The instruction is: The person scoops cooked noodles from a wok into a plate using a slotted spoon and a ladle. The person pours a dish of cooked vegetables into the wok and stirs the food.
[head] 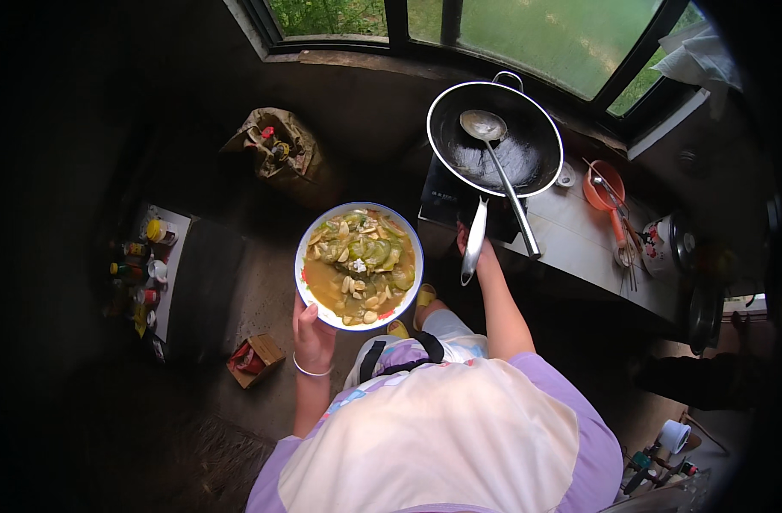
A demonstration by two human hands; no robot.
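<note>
My left hand (314, 336), with a white bangle at the wrist, grips the lower rim of a white enamel bowl (306, 306). Green vegetable slices and pale sliced pieces in broth (359, 266) fill the bowl, with a small white clump on top. My right hand (471, 242) is at the front of a black induction cooker (443, 195), partly hidden behind the wok handle (474, 243); its fingers are hard to make out. On the cooker rests a black wok (452, 151) with a wet inside. A metal ladle (484, 125) lies in it, its handle over the rim.
An orange plastic basket (602, 186) with utensils and a floral-patterned pot (657, 247) stand on the tiled counter (557, 218) at right. Jars (162, 232) stand on a shelf at left. A sack (282, 151) and a cardboard box (266, 353) are also on the left.
</note>
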